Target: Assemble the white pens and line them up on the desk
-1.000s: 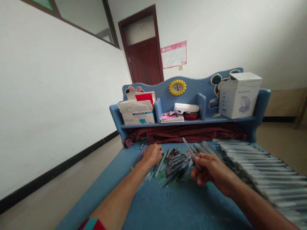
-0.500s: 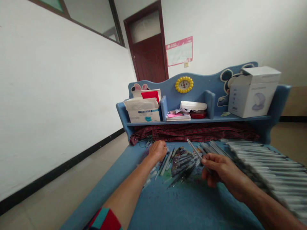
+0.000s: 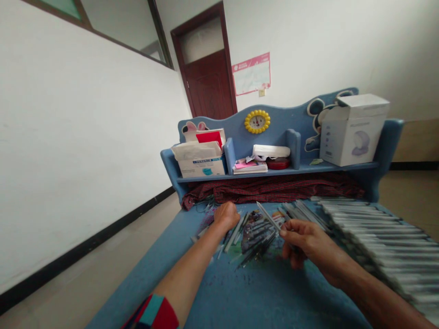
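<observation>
My right hand [image 3: 303,240] is closed with thumb and fingers round a slim, pale, pointed pen-like stick [image 3: 268,216], its tip slanting up to the left. My left hand [image 3: 227,215] is closed, knuckles up, at the back left of the blue desk [image 3: 236,292]; whatever its fingers hold is hidden. Between the hands lies a loose pile of thin dark and clear sticks [image 3: 255,236], partly on a dark patterned piece. More grey sticks [image 3: 305,214] lie behind my right hand.
On the right, long rows of whitish sticks [image 3: 387,242] lie side by side. A red checked cloth [image 3: 270,187] is bunched under the shelf [image 3: 295,169]. The shelf bears a mask box [image 3: 202,167], papers [image 3: 249,167], a red round case [image 3: 278,163] and a white carton [image 3: 350,132].
The view has shifted slightly. My right hand with the stick has moved a little left, towards the pile. My left hand stays closed at about the same place.
</observation>
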{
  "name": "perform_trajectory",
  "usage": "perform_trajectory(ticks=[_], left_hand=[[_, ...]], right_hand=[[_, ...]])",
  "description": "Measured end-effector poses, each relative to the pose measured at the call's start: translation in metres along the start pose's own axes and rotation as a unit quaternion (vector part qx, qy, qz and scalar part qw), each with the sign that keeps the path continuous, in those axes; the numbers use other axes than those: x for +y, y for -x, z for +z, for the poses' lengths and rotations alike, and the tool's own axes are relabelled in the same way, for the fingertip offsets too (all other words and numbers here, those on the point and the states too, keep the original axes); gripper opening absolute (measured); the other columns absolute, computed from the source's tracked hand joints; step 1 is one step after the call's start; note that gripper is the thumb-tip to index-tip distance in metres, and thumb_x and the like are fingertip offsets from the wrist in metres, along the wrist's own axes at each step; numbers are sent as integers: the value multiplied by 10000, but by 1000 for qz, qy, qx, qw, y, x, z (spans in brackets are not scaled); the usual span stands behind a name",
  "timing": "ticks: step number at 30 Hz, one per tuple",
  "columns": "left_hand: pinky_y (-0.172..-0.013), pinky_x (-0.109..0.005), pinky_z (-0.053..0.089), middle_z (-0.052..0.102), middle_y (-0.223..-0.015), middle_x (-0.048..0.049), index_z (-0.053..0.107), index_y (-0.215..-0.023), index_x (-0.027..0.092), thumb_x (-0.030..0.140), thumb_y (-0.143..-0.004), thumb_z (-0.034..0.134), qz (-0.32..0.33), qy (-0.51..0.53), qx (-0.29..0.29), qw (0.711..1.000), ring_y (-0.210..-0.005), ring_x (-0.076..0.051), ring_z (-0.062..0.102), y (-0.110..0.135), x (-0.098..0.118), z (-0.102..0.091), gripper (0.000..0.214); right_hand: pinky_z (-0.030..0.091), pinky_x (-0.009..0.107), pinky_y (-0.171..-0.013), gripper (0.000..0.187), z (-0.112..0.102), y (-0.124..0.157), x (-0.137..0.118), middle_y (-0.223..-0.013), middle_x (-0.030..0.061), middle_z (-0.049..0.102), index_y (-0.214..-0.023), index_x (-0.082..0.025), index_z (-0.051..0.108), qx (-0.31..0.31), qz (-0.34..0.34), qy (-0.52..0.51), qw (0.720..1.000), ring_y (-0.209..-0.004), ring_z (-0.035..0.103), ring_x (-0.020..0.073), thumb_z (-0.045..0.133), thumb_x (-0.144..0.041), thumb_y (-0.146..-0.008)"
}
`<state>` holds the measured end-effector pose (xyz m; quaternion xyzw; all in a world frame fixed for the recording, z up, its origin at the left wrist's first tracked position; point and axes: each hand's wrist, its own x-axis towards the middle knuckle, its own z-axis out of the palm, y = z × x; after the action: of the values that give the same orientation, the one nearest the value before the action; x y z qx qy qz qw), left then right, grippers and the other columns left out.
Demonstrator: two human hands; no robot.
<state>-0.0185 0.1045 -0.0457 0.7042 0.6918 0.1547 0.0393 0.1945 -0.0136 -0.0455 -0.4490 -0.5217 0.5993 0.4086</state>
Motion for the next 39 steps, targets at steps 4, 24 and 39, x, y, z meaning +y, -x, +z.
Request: perform_trajectory(ticks=[4, 24, 39], left_hand=[[-670, -274, 450, 666, -672, -60, 612, -622, 151, 153, -654, 579, 28, 129, -10, 991, -746, -202, 632, 0, 2, -8, 46], [-420, -155, 366, 581, -531, 27, 599, -743, 124, 203, -590, 709, 41, 558, -146, 816, -429, -54, 502, 31, -2, -29, 205], [-380, -139, 354, 659, -628, -47, 579, -733, 108, 145, -630, 667, 44, 609, -189, 769, -442, -79, 560, 38, 2, -29, 141]], right_hand=[[320, 181, -353, 264, -1, -3, 2, -494, -21, 589, -727, -170, 483, 11, -10, 32, 999, -339, 493, 85, 518, -431, -753], [334, 212, -389, 188, -5, -11, 18, -508, -25, 509, -728, -190, 617, 79, -110, 220, 966, -414, 456, 99, 486, -316, -776], [320, 201, -401, 196, -1, -4, 15, -500, -28, 488, -759, -175, 624, 41, -116, 243, 962, -427, 443, 92, 466, -287, -790]])
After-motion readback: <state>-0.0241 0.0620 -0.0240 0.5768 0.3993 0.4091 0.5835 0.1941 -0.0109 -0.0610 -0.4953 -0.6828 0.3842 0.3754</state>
